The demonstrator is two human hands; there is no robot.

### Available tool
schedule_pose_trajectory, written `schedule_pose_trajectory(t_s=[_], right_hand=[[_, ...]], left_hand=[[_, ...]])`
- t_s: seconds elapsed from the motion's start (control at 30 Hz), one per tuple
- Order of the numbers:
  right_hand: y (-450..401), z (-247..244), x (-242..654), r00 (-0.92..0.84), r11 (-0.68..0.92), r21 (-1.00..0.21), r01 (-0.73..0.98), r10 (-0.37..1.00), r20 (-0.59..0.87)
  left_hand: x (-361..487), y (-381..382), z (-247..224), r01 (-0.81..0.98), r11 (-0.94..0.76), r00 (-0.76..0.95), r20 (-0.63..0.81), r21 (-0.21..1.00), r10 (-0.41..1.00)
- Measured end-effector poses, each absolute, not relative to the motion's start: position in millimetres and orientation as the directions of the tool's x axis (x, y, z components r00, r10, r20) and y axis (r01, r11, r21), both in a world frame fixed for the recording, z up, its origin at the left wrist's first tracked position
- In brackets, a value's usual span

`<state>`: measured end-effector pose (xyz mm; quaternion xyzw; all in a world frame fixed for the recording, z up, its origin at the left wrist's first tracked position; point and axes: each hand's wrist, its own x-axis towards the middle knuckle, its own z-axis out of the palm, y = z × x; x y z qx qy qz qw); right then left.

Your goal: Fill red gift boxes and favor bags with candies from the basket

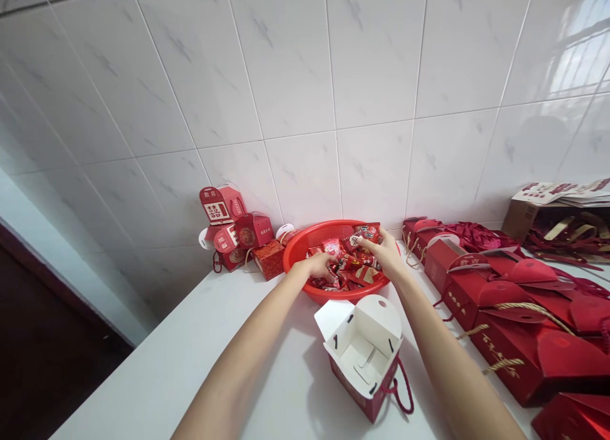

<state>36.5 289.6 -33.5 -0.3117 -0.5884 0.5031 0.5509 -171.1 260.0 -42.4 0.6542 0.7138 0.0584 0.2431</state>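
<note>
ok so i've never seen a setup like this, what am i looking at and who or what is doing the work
There is no machine here: a person works with two bare hands. The single picture comes from a camera worn on the head, looking forward and down, so the forearms reach in from below.

On the white table sits a red basket full of wrapped packets. Nearer stands an open box, white inside. Red boxes are piled at the left, and more are lined up at the right.

The right hand holds a red packet. The left hand is in among the packets; I cannot tell whether it grips one.
</note>
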Motion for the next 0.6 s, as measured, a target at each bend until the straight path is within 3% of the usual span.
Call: schedule_pose_trajectory(t_s=[0.33, 0.6], right_hand=[[288.7, -31.5, 36.3, -0.207, 0.281, -0.932, -0.229, 0.921, 0.328], [289.5, -32.6, 34.4, -0.221, 0.233, -0.923, -0.305, 0.926, 0.307]], left_hand=[[-177.5, 261.6, -40.3, 0.855, 0.184, -0.101, -0.194, 0.485, 0.976], [-181.9, 257.8, -34.8, 0.757, 0.076, -0.17, 0.082, 0.649, 0.982]])
